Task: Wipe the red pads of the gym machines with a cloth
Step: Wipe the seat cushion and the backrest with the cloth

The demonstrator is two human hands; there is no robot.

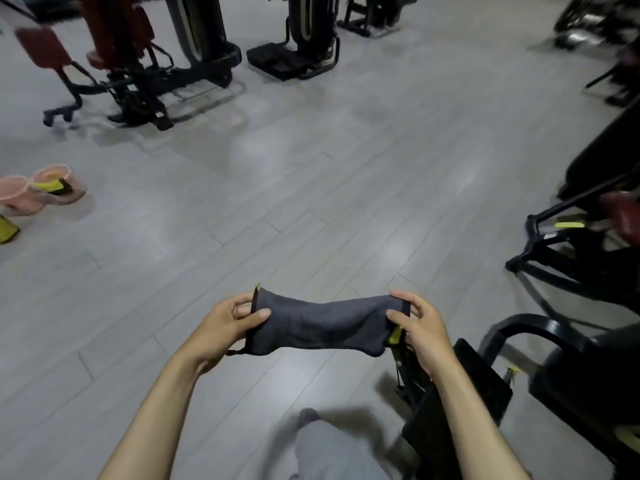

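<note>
Blurrily, red pads [107,26] show on a machine [138,81] far off at upper left, and another red pad [623,216] is cut off by the right edge. Both forearms [166,393] reach forward above the floor [311,168]; the left hand [221,327] and right hand [420,327] each pinch one end of the dark grey cloth [322,323], stretched between them, thumbs on top

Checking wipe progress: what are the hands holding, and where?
The grey cloth, stretched between them: left hand pinches its left end, right hand its right end.
</note>
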